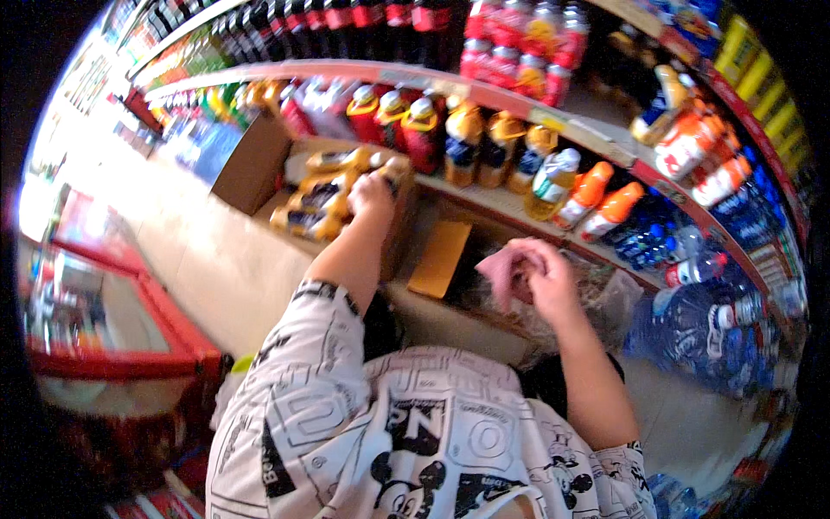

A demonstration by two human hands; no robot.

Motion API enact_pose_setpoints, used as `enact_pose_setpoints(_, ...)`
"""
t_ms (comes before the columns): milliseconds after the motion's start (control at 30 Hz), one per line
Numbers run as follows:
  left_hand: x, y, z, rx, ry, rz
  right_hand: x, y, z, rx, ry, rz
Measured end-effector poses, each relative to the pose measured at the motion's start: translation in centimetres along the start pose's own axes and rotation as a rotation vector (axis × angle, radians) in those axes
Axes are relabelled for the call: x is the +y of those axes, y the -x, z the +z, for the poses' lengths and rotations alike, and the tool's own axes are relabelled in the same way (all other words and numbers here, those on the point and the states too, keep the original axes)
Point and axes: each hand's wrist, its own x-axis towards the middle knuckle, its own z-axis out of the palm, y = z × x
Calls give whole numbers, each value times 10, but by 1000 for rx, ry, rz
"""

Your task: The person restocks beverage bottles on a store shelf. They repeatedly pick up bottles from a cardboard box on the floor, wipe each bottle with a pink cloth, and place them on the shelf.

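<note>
My left hand (371, 194) reaches into an open cardboard box (253, 165), its fingers curled on a bottle (392, 172) at the box's right end. Several yellow-orange bottles (321, 194) with dark labels lie on their sides in that box. A pink cloth (502, 272) is bunched in my right hand (551, 279). Below this hand is a second open cardboard box, with an orange-brown flap (441, 259) and crumpled clear plastic (603, 295) in it. Blur hides the exact grip of my left fingers.
A store shelf (363, 68) curves across the back, lined with drink bottles. Large blue-tinted water bottles (687, 331) stand on the floor at right. At left is a red-framed, glass-topped chest freezer (123, 360). Pale tiled floor (194, 246) runs between freezer and boxes.
</note>
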Motion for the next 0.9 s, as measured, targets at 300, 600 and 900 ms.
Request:
enact_pose_setpoints(300, -8, 26, -24, -52, -427, 164, -41, -2, -7, 32, 214, -118)
enact_pose_setpoints(600, -1, 36, -16, -5, -373, 236, -37, 11, -11, 126, 269, -224)
enact_pose_setpoints(900, -6, 44, -16, -17, -392, 272, -44, 19, -21, 148, 220, -220)
